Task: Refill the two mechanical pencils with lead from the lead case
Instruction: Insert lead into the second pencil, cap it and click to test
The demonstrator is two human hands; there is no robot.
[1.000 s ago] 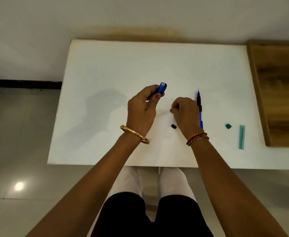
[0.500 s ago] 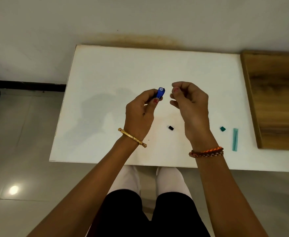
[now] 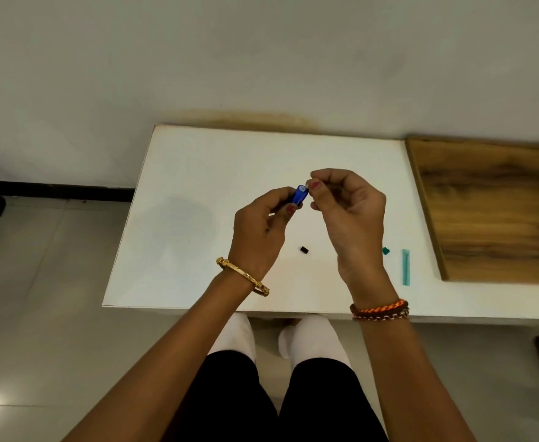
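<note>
My left hand (image 3: pixel 258 231) holds a blue mechanical pencil (image 3: pixel 300 195) nearly upright, its open back end pointing up. My right hand (image 3: pixel 348 212) is raised beside it. Its thumb and forefinger pinch a lead against that open end, and the lead is too thin to see clearly. A small black cap (image 3: pixel 304 249) lies on the white table (image 3: pixel 198 173) between my wrists. The teal lead case (image 3: pixel 405 267) and its teal cap (image 3: pixel 386 250) lie to the right of my right wrist. The second pencil is hidden behind my right hand.
A wooden board (image 3: pixel 491 205) covers the table's right end, just past the lead case. The table's far edge meets a wall. My knees show below the near edge, and tiled floor lies to the left.
My right hand rose from the table beside the second pencil and moved left to the open end of the blue pencil. My left hand kept hold of the pencil, lifting it slightly.
</note>
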